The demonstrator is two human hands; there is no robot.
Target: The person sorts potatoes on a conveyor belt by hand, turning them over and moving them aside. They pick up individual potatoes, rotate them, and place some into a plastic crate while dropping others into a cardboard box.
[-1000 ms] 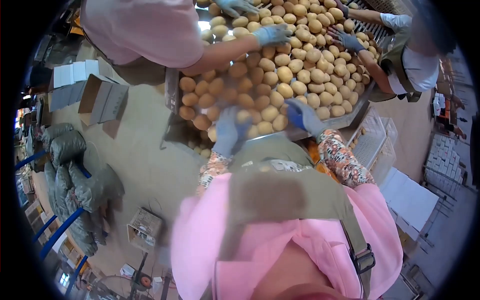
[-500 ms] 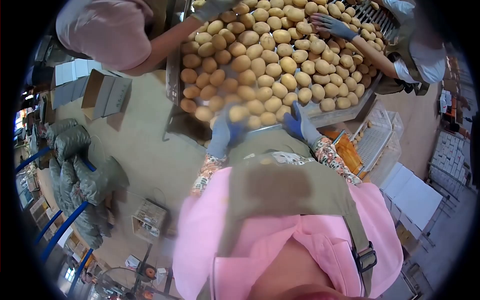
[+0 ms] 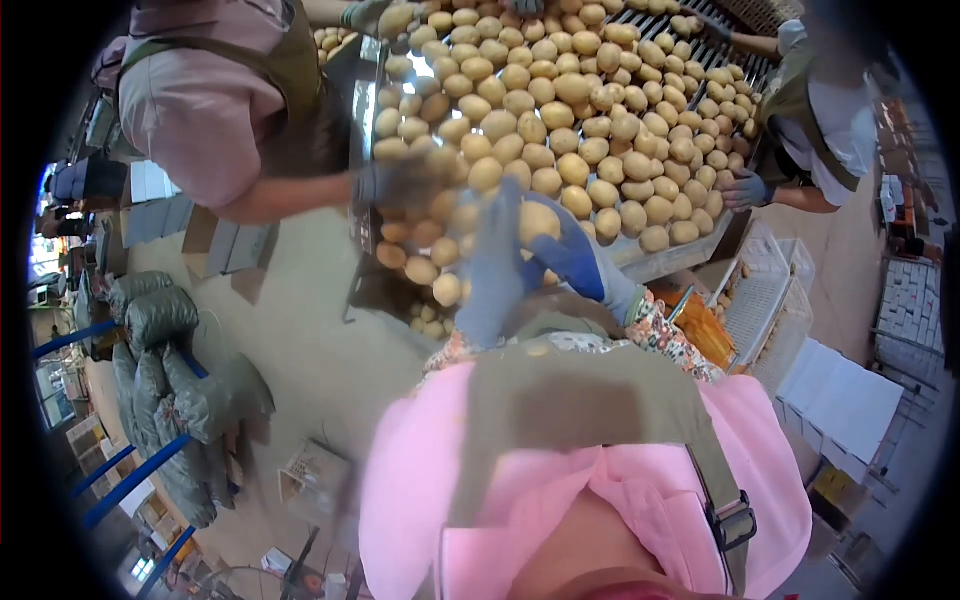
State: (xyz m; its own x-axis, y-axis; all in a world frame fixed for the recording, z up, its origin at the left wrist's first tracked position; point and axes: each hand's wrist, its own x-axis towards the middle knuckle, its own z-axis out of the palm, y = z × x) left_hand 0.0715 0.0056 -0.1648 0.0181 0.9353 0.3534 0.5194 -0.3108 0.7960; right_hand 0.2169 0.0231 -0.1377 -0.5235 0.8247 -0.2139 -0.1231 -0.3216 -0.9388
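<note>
Many potatoes (image 3: 573, 168) cover a metal sorting table (image 3: 680, 258) in front of me. My right hand (image 3: 582, 262), in a blue and grey glove, curls around a potato (image 3: 540, 222) at the near edge. Beside it my left hand (image 3: 492, 265), gloved too and blurred by motion, has its fingers stretched forward along the potato's left side. Loose potatoes (image 3: 446, 290) lie just left of my left hand.
A co-worker's blurred gloved hand (image 3: 405, 180) reaches in from the left; another person's gloved hand (image 3: 748, 190) rests at the right edge. White crates (image 3: 765, 290) and an orange bag (image 3: 705, 328) stand right. Grey sacks (image 3: 165, 330) and cardboard boxes (image 3: 240, 245) are at left.
My hands have come together from apart, and my right hand now holds a potato. The left co-worker's arm has swung nearer; the right co-worker's hand has moved to the table edge.
</note>
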